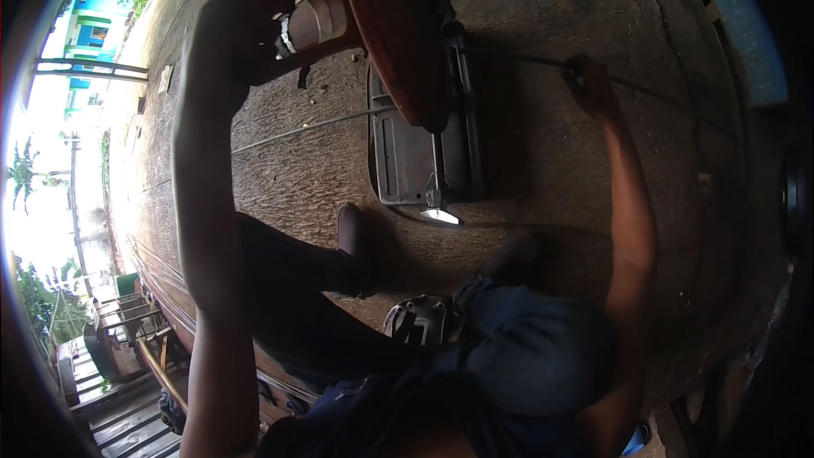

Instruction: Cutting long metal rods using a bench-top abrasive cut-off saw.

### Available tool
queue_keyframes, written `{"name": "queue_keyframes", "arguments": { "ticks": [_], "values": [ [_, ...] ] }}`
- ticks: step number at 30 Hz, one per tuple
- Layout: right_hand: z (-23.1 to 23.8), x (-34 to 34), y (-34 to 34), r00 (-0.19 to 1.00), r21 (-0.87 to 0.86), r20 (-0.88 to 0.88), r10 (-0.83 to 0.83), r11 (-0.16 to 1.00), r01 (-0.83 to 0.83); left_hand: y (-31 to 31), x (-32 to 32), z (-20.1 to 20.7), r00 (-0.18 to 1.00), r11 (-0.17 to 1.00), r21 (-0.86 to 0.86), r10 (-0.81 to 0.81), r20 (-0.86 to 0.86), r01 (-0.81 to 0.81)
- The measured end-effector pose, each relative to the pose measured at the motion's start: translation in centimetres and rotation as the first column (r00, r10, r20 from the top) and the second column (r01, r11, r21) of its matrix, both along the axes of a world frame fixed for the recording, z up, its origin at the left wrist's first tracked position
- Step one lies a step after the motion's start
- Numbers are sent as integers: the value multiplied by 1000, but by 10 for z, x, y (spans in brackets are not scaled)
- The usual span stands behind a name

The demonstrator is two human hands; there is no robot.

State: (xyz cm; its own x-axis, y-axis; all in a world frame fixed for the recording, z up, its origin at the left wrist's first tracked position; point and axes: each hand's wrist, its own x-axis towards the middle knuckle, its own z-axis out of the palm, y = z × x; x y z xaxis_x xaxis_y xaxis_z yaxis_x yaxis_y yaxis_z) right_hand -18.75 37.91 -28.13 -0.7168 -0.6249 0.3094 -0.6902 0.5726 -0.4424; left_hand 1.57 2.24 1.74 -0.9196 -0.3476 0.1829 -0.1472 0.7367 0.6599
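Observation:
A red cut-off saw (386, 42) stands before me on a flat dark metal base (403, 161). My left hand (246, 55) reaches over the saw's left side and is closed round its handle; shadow hides part of the fingers. Out to the right, my right hand (592, 89) is closed round a thin metal rod (530, 58), which runs toward the saw. Another stretch of thin rod (314, 127) comes out on the saw's left; I cannot tell whether it is the same piece. The saw body hides the place where rod and saw meet.
My shoes (349, 233) rest on the rough concrete floor (297, 178), close to the base's near edge. A grey and black object (420, 320) lies between my legs. Long thin rods (161, 267) and a slatted structure (127, 416) are at the left. A blue panel (742, 25) stands far right.

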Motion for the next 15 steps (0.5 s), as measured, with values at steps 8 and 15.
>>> {"name": "queue_keyframes", "arguments": {
  "ticks": [8,15],
  "values": [
    [71,17,78,986,-172,71,-152,972,162,6,-16,-4,986,784,601,161,43,-154],
    [198,49,79,920,-248,-348,-181,964,96,6,-27,-17,997,680,729,-64,-48,79]
  ]
}}
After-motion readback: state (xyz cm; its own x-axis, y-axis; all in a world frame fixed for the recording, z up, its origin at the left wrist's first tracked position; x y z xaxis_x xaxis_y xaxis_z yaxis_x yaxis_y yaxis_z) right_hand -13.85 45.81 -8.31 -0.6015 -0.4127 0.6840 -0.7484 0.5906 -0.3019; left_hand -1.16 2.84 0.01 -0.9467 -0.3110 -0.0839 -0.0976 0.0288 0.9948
